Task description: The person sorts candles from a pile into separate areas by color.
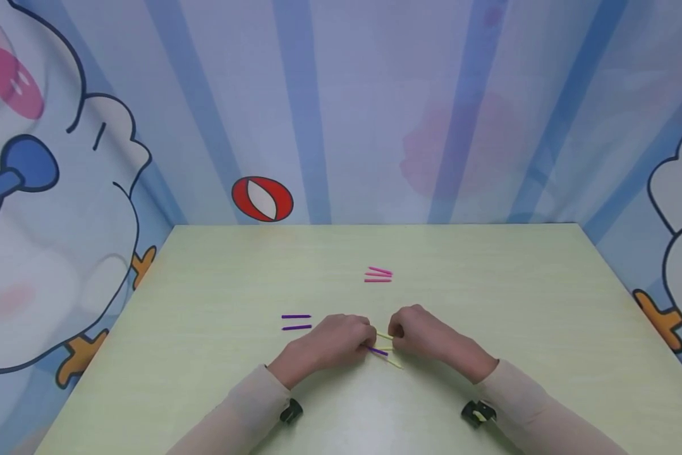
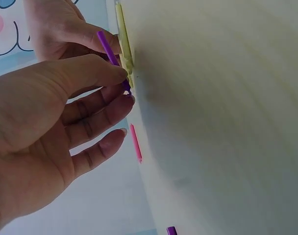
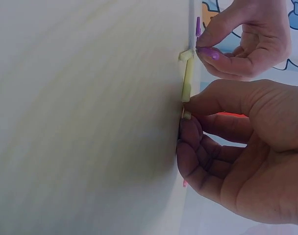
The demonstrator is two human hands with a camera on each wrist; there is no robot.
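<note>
Purple stick (image 1: 379, 351) tilts in the pinch of your left hand (image 1: 342, 339) near yellow sticks (image 1: 395, 364) at the table (image 1: 488, 272), while your right hand (image 1: 423, 332) pinches the end of one yellow stick (image 1: 384, 335).

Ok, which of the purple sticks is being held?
The purple stick nearest the yellow sticks: the left hand pinches it in its fingers. The other two purple sticks lie on the table, farther left.
</note>
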